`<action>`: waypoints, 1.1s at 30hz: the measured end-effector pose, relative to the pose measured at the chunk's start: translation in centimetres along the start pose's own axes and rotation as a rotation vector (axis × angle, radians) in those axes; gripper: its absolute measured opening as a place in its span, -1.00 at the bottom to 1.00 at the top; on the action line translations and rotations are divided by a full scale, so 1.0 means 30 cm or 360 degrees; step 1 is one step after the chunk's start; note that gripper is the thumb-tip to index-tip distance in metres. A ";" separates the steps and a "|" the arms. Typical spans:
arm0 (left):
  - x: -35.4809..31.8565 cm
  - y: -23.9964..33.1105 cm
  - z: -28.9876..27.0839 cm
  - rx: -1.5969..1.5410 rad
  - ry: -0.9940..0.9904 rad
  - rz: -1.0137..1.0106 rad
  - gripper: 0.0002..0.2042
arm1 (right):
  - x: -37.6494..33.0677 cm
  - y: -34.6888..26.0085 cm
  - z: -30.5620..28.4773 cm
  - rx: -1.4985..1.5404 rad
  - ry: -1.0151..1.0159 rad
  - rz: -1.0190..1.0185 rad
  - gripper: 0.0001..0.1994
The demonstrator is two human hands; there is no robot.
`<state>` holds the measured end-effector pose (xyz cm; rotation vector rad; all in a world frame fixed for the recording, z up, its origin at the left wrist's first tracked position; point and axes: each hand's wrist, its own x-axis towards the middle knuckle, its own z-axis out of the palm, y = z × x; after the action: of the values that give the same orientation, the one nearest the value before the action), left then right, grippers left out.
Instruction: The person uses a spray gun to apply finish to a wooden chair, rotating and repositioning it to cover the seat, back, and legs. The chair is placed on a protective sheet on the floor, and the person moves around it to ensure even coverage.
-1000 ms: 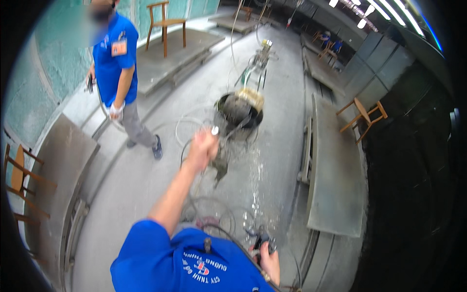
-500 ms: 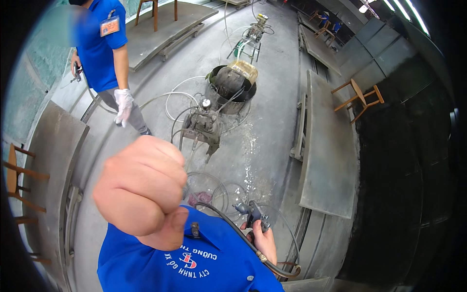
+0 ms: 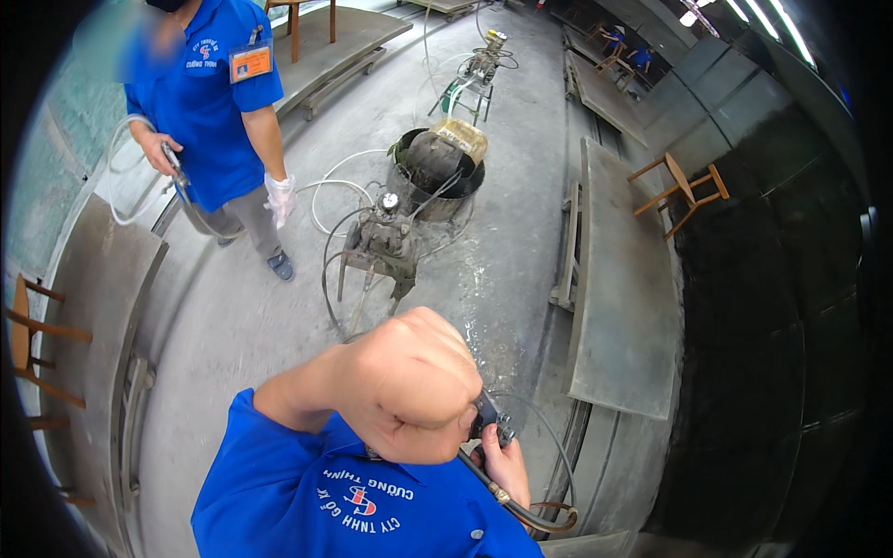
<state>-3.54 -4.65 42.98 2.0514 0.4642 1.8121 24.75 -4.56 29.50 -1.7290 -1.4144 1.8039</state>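
A grey concrete floor (image 3: pixel 233 325) is extending around one dark drum (image 3: pixel 433 205), a teal wall (image 3: pixel 70 153) rising to its left, dark panels (image 3: pixel 763 372) to its right. One pump (image 3: pixel 381 244) is standing just before the drum, a second pump (image 3: pixel 484 65) beyond it. One co-worker (image 3: pixel 200 121) is standing left of the drum. Before the drum, the right hand (image 3: pixel 505 462) is gripping one spray gun (image 3: pixel 486 415); the left hand (image 3: pixel 414 386) is curling into a fist, any contact between them being indeterminable.
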 end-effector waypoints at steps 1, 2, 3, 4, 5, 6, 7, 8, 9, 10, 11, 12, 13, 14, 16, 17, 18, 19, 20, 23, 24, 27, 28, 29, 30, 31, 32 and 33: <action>-0.008 -0.015 0.007 -0.0006 0.0019 -0.0039 -0.65 | 0.004 0.002 -0.006 0.0009 -0.0067 -0.0066 -0.46; -0.019 -0.032 0.012 -0.0015 0.0030 -0.0084 -0.64 | 0.009 0.005 -0.011 0.0015 -0.0107 -0.0081 -0.46; -0.031 -0.055 0.018 -0.0022 0.0024 -0.0141 -0.63 | 0.013 0.008 -0.018 0.0028 -0.0152 -0.0105 -0.46; -0.048 -0.081 0.019 0.0041 0.0045 -0.0258 -0.63 | 0.016 0.011 -0.024 0.0013 -0.0165 -0.0071 -0.45; -0.069 -0.112 0.015 0.0110 0.0050 -0.0380 -0.62 | 0.019 0.014 -0.033 0.0003 -0.0183 -0.0050 -0.44; -0.094 -0.153 0.012 0.0180 0.0052 -0.0500 -0.61 | 0.021 0.014 -0.040 -0.0006 -0.0198 -0.0031 -0.43; -0.124 -0.205 0.028 0.0131 0.0163 -0.0687 -0.61 | 0.016 0.019 -0.049 0.0004 -0.0190 -0.0055 -0.44; -0.158 -0.278 0.038 0.0086 0.0271 -0.0877 -0.61 | 0.014 0.021 -0.051 0.0014 -0.0184 -0.0079 -0.45; -0.201 -0.358 0.049 0.0053 0.0378 -0.1081 -0.60 | 0.010 0.023 -0.055 0.0017 -0.0181 -0.0087 -0.46; -0.253 -0.442 0.060 0.0081 0.0376 -0.1261 -0.61 | 0.005 0.024 -0.056 -0.0018 -0.0162 -0.0071 -0.47; -0.313 -0.531 0.071 0.0124 0.0377 -0.1452 -0.61 | 0.000 0.024 -0.059 0.0018 -0.0161 -0.0119 -0.47; -0.383 -0.615 0.080 0.0175 0.0387 -0.1646 -0.61 | -0.006 0.023 -0.058 0.0033 -0.0157 -0.0141 -0.46; -0.468 -0.682 0.096 0.0198 0.0306 -0.1815 -0.63 | -0.010 0.023 -0.060 0.0023 -0.0151 -0.0132 -0.46; -0.557 -0.738 0.114 0.0242 0.0225 -0.2063 -0.64 | -0.013 0.021 -0.062 0.0054 -0.0161 -0.0144 -0.46; -0.735 -0.823 0.171 0.0215 0.0045 -0.2359 -0.65 | -0.017 0.021 -0.067 0.0061 -0.0174 -0.0103 -0.46; -0.820 -0.851 0.198 0.0155 0.0003 -0.2413 -0.65 | -0.015 0.021 -0.068 0.0037 -0.0151 -0.0098 -0.46; -0.904 -0.871 0.226 0.0090 -0.0053 -0.2526 -0.66 | -0.013 0.024 -0.070 0.0008 -0.0132 -0.0095 -0.45; -0.984 -0.887 0.250 0.0063 -0.0067 -0.2624 -0.66 | -0.009 0.025 -0.071 -0.0025 -0.0116 -0.0095 -0.45; -1.062 -0.899 0.269 0.0004 -0.0083 -0.2698 -0.67 | -0.005 0.027 -0.070 -0.0041 -0.0111 -0.0113 -0.46; -1.279 -0.924 0.253 0.0083 -0.0232 -0.2870 -0.71 | 0.003 0.019 -0.064 -0.0077 -0.0110 -0.0120 -0.49; -1.348 -0.930 0.233 0.0063 -0.0268 -0.2889 -0.71 | 0.001 0.010 -0.061 -0.0087 -0.0115 -0.0102 -0.48; -1.541 -0.896 0.152 -0.0219 0.0244 -0.3300 -0.70 | -0.005 -0.035 -0.050 -0.0157 -0.0086 -0.0182 -0.43; -1.593 -0.873 0.121 -0.0299 0.0492 -0.3420 -0.69 | -0.019 -0.053 -0.043 -0.0063 -0.0139 -0.0148 -0.43; -1.644 -0.844 0.094 -0.0381 0.0703 -0.3491 -0.66 | -0.030 -0.066 -0.039 0.0003 -0.0138 -0.0079 -0.43; -1.681 -0.819 0.058 -0.0427 0.0871 -0.3531 -0.65 | -0.032 -0.083 -0.040 -0.0063 -0.0137 -0.0108 -0.44; -1.707 -0.802 0.024 -0.0469 0.0999 -0.3539 -0.63 | -0.037 -0.091 -0.034 -0.0121 -0.0132 -0.0122 -0.44; -1.723 -0.785 0.000 -0.0600 0.1000 -0.3535 -0.63 | -0.041 -0.091 -0.028 -0.0167 -0.0124 -0.0131 -0.44; -1.721 -0.780 -0.025 -0.0715 0.1004 -0.3486 -0.63 | -0.036 -0.089 -0.028 -0.0151 -0.0172 -0.0134 -0.45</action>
<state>-10.71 -8.40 -13.12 -0.1005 1.3849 0.6829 24.64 -3.70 32.38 -1.6114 -1.6152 1.8374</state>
